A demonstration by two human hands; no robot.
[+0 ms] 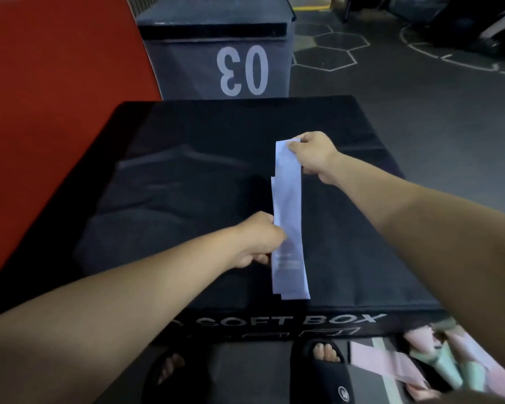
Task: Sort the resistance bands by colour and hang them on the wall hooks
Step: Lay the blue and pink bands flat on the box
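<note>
Fingertips of both hands are hidden behind the lavender bands [289, 217]; print on the bands is too blurred to read. Stack count is uncertain: staggered edges suggest at least two. The left hand [260, 240] pinches the stack's left edge near the middle, and the right hand [312, 156] pinches its far end. The stack lies lengthwise on the black soft box [187, 185]. On the dark floor [420, 112] at lower right lies a heap of pink and mint bands [438, 365], partly cut off, count unclear. Beyond the box are one grey box marked 03 [216, 68] and one red pad [56, 112]. Two black slides [327, 371] are visible.
</note>
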